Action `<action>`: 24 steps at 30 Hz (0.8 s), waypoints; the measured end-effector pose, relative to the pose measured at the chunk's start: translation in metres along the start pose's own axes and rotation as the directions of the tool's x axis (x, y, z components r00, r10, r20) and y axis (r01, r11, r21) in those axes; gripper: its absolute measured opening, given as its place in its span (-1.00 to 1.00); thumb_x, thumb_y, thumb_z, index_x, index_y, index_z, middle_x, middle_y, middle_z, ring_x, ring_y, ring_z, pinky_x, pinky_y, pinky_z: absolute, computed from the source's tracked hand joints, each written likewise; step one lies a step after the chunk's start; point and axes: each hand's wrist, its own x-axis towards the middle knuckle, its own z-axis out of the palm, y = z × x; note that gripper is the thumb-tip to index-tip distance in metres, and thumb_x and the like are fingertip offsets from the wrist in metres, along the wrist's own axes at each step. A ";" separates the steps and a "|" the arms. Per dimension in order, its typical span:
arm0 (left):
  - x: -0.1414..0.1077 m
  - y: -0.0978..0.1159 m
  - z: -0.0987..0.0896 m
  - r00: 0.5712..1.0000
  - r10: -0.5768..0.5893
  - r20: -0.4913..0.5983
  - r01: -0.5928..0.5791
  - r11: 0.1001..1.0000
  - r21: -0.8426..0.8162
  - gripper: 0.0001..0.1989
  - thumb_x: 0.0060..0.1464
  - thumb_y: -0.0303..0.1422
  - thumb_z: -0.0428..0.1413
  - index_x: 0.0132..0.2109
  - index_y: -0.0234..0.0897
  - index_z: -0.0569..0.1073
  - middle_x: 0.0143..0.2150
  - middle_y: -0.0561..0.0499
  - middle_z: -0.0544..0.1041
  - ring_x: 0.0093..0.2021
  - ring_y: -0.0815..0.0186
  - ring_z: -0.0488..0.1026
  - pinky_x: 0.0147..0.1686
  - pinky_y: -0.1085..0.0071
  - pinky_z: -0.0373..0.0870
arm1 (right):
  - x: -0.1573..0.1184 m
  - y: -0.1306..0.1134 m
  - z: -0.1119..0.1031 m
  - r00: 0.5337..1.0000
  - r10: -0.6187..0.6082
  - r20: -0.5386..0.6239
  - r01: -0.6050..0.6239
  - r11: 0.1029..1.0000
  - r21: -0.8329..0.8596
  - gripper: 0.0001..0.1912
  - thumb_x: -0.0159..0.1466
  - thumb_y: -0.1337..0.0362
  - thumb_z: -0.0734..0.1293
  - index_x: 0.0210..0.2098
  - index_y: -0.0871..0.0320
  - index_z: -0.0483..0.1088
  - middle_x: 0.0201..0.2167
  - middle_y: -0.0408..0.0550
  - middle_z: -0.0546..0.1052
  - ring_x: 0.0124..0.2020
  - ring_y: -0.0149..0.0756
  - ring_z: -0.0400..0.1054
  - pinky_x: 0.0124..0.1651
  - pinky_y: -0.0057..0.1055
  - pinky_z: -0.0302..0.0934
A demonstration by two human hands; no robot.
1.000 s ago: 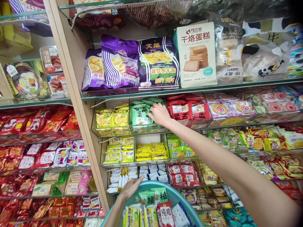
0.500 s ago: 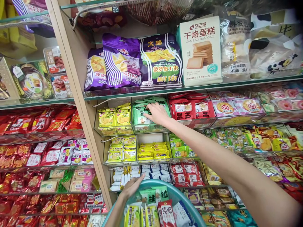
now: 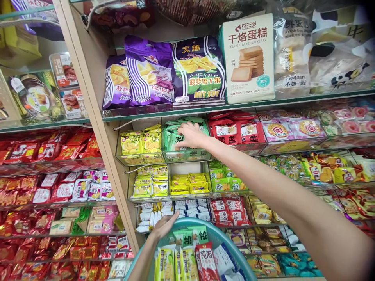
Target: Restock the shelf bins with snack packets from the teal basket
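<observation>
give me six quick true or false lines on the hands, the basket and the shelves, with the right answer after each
1. The right hand is at the green packets. True.
2. The left hand is up on the top shelf. False: it is at the rim of the basket.
3. The purple bags stand below the green packets. False: they stand on the shelf above.
4. The green packets lie between yellow packets and red packets. True.
5. The basket is empty. False: it holds several snacks.
6. The cake box stands upright. True.
</observation>
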 end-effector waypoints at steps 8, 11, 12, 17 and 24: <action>0.000 -0.003 -0.001 0.999 0.001 -0.050 -0.001 1.000 -0.002 -0.13 -0.07 0.30 -0.20 0.07 -0.30 0.44 0.14 -0.19 0.40 0.16 -0.15 0.27 0.05 0.12 0.21 | 0.002 -0.003 0.001 0.979 -0.060 0.193 0.043 0.995 0.092 -0.72 0.12 0.12 0.39 -0.26 0.16 0.37 -0.29 0.00 0.50 -0.26 -0.14 0.35 -0.33 -0.41 0.06; -0.003 0.000 -0.003 0.999 0.015 -0.051 -0.015 1.000 0.016 -0.12 -0.06 0.30 -0.25 0.01 -0.32 0.48 0.09 -0.19 0.45 0.09 -0.12 0.34 0.01 0.15 0.25 | 0.003 0.002 0.001 0.991 -0.064 0.114 0.048 0.990 0.136 -0.72 0.13 0.11 0.39 -0.29 0.19 0.38 -0.32 -0.01 0.50 -0.28 -0.17 0.34 -0.31 -0.41 0.07; -0.004 0.001 -0.004 0.999 0.024 -0.042 -0.023 0.999 0.023 -0.13 -0.05 0.30 -0.26 -0.02 -0.31 0.50 0.06 -0.18 0.47 0.08 -0.11 0.35 0.01 0.15 0.25 | 0.003 0.004 0.000 0.996 -0.054 0.071 0.042 0.987 0.155 -0.71 0.14 0.10 0.38 -0.29 0.19 0.39 -0.32 -0.02 0.50 -0.27 -0.18 0.34 -0.29 -0.41 0.08; -0.007 0.005 -0.006 0.999 0.010 -0.032 -0.009 1.000 0.029 -0.16 -0.04 0.28 -0.23 0.02 -0.28 0.48 0.10 -0.16 0.44 0.11 -0.11 0.32 0.03 0.17 0.21 | -0.023 0.003 -0.022 0.986 0.050 -0.157 0.001 0.952 0.306 -0.69 0.22 0.10 0.30 -0.18 0.21 0.38 -0.23 -0.02 0.49 -0.20 -0.20 0.31 -0.17 -0.35 0.11; -0.005 0.007 -0.003 1.000 0.006 -0.024 -0.005 1.000 0.022 -0.16 -0.06 0.29 -0.19 0.00 -0.30 0.49 0.09 -0.17 0.45 0.13 -0.11 0.31 0.04 0.20 0.22 | -0.138 -0.037 -0.015 0.982 0.185 -0.043 -0.096 0.680 0.727 -0.68 0.16 0.11 0.35 -0.12 0.08 0.41 -0.18 -0.07 0.52 -0.16 -0.19 0.37 -0.10 -0.20 0.21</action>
